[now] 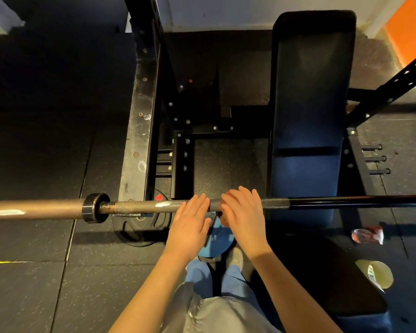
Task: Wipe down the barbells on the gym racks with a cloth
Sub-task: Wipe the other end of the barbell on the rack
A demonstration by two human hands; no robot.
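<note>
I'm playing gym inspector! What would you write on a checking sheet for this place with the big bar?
Surface: black speckled rubber floor, with a yellow mark at the left edge.
Job's things: barbell lying across the rack, white smudges on it; no cloth seen.
Clutter: black plate and blue plate on the floor; crumpled wrapper; pale round thing, too unclear to name.
Hands: left hand flat on the bar; right hand laid over it, grip unclear.
Cables: nothing seen.
Surroundings: black rack, dark bench, orange wall.
</note>
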